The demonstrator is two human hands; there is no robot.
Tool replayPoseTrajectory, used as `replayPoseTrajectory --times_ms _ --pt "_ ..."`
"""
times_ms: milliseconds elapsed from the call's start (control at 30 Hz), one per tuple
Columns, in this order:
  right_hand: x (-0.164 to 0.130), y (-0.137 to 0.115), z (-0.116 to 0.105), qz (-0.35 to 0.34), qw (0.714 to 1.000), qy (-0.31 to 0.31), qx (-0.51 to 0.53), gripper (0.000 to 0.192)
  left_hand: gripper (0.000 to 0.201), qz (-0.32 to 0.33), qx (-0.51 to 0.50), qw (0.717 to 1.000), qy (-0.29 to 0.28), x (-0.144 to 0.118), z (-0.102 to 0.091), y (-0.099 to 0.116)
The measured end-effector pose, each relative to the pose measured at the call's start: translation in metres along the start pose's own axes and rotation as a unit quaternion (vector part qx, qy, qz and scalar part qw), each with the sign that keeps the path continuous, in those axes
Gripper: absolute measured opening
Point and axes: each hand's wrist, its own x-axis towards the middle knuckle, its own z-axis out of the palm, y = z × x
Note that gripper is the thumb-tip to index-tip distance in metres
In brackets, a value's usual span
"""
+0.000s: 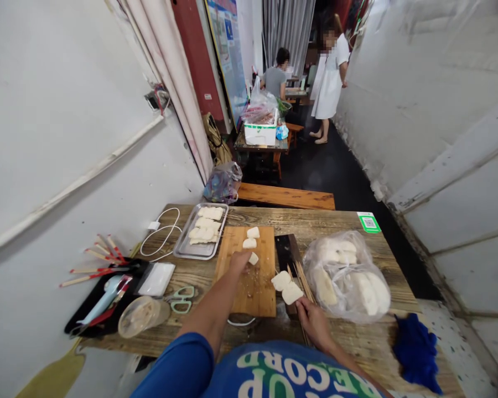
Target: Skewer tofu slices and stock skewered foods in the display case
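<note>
My left hand (240, 260) reaches over the wooden cutting board (249, 301), its fingers closed on a small white slice of bun (253, 258). Two more white slices (251, 237) lie on the board's far part. In my right hand (314, 321) is a skewer carrying two white bun slices (291, 293), held just right of the board. Loose wooden skewers (304, 279) lie beside it, partly over a dark flat object (284, 251). A clear plastic bag of white buns (348, 276) rests to the right. Finished-looking skewered slices (205, 228) lie on a metal tray (182, 251).
On the left are a white cable (147, 243), green-handled scissors (181, 300), a plastic cup (143, 317) and a black holder with red-tipped sticks (108, 251). A blue cloth (417, 351) lies at the right edge. Beyond stand a bench (286, 195) and two people.
</note>
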Motion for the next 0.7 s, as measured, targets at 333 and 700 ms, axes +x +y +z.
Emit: replayPoseTrajectory --times_ms 333,700 --pt "-0.002 0.005 -0.005 0.008 1.000 -0.014 -0.008 0.041 0.048 0.071 0.154 0.984 0.051 0.006 -0.011 0.002" --pt "-0.002 0.019 -0.011 0.049 0.998 -0.007 0.026 0.041 0.025 0.235 0.232 0.942 0.067 0.039 -0.013 0.032"
